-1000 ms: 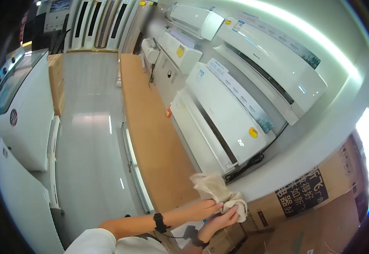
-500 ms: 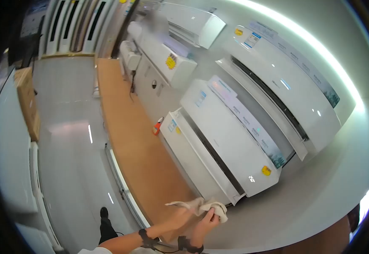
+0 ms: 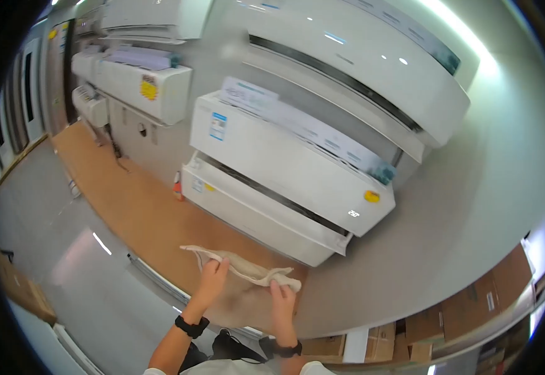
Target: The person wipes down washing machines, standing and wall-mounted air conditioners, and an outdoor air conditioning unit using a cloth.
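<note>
A cream cloth (image 3: pixel 245 267) is stretched between my two hands, above the brown shelf. My left hand (image 3: pixel 213 275) pinches it near its left part, and a loose corner sticks out past my fingers. My right hand (image 3: pixel 282 296) grips the bunched right end. Just beyond the cloth is a white air conditioner (image 3: pixel 257 215) with its lower flap open, low against the wall. It stays apart from both hands.
Another air conditioner (image 3: pixel 347 69) hangs above, with more units (image 3: pixel 144 87) at the far left. By the lower unit's left end stands a small orange-red bottle (image 3: pixel 178 187). Cardboard boxes (image 3: pixel 472 306) are stacked at lower right. The brown shelf (image 3: pixel 128 194) runs along the wall.
My view has swung to the right. My hands have moved apart, and the cloth, bunched up before, is now spread out between them.
</note>
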Demonstrator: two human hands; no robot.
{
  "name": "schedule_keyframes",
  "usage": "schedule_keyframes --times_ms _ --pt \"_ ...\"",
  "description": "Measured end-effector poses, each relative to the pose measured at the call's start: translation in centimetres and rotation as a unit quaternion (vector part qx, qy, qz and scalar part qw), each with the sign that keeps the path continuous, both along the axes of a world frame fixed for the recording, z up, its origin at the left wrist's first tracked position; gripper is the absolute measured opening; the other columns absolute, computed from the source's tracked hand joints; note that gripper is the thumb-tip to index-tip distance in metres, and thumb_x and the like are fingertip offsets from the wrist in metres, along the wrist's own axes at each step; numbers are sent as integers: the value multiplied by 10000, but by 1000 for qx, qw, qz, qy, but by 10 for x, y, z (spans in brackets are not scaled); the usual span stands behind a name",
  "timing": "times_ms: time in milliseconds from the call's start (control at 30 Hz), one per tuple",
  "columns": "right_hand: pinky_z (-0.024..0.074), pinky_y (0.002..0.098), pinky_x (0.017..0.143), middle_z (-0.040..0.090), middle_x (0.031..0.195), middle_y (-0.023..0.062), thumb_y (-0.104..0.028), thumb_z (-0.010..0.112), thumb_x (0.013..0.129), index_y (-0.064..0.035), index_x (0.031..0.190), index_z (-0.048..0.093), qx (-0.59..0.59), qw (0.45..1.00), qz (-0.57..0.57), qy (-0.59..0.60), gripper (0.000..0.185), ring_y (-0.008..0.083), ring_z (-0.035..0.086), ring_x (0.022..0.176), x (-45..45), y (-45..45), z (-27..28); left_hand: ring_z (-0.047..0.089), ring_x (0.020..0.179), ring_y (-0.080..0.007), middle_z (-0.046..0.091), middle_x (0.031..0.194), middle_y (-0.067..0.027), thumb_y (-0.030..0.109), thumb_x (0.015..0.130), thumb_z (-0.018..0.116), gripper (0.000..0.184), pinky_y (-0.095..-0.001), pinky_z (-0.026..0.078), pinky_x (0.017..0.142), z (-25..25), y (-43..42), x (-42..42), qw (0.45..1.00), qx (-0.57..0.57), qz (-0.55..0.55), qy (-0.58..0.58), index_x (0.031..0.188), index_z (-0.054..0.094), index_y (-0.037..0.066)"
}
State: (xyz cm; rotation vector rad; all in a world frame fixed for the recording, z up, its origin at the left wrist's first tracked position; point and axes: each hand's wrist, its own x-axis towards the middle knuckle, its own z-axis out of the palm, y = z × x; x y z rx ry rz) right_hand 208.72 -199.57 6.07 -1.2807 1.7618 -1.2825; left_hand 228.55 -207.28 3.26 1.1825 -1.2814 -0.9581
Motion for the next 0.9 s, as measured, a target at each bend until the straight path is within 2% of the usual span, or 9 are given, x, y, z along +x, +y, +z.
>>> schedule_keyframes --times_ms 133,233,300,400,533,600,700,767,900 --pt "478 277 818 715 962 36 -210 654 996 33 1018 724 -45 992 -35 -112 253 105 609 897 -7 -12 10 467 579 -248 485 611 -164 277 1030 571 441 -419 388 588 2 -29 -25 998 -51 -12 -24 753 547 -64" --pt "478 271 760 697 911 20 -212 659 996 35 992 719 -120 983 -65 -118 254 95 599 843 -23 -22 18 463 570 -240 472 603 -165 281 1028 575 471 -424 374 574 20 -46 -45 994 -60 -47 -82 706 519 -57" --pt "467 268 716 674 875 4 -215 656 1000 31 971 712 -89 989 -87 -76 254 86 577 798 -41 -24 23 466 570 -237 467 600 -170 286 1028 575 489 -425 365 569 31 -56 -63 991 -64 -80 -82 684 504 -53" --pt "449 268 669 640 823 -16 -212 649 1006 27 954 698 -94 989 -99 -48 249 74 541 746 -78 -36 12 474 571 -277 479 606 -185 297 1025 579 492 -440 364 573 50 -72 -90 982 -70 -133 -112 688 504 -54" --pt "446 272 674 632 834 -15 -193 637 1011 42 991 684 -186 973 -110 -82 240 74 529 754 -111 -67 18 516 594 -371 534 641 -217 293 1009 601 482 -480 388 583 52 -113 -127 956 -212 -133 -151 672 526 -43" --pt "457 282 732 645 911 9 -183 625 1017 49 1040 677 -191 972 -127 -51 238 93 551 836 -122 -88 44 537 617 -412 559 664 -233 286 998 616 476 -504 406 586 54 -144 -145 920 -336 -113 -167 655 537 -33" --pt "461 329 887 661 1086 93 -175 603 1020 49 1124 665 -256 960 -114 -20 254 176 582 1026 -131 -140 82 576 635 -424 572 663 -240 266 976 641 454 -520 446 592 86 -195 -159 897 -375 -102 -211 624 558 -8" --pt "448 393 982 653 1183 187 -169 600 1009 34 1139 669 -278 947 -113 111 250 314 586 1125 -145 -201 79 598 638 -413 584 649 -231 281 974 635 447 -510 475 601 111 -230 -165 888 -387 -59 -244 627 587 3" --pt "437 489 995 644 1200 243 -170 649 940 4 1181 663 -333 879 -86 330 298 431 572 1133 -123 -307 73 635 613 -383 630 650 -209 320 986 602 474 -486 517 608 102 -315 -152 884 -337 -16 -323 620 633 21"
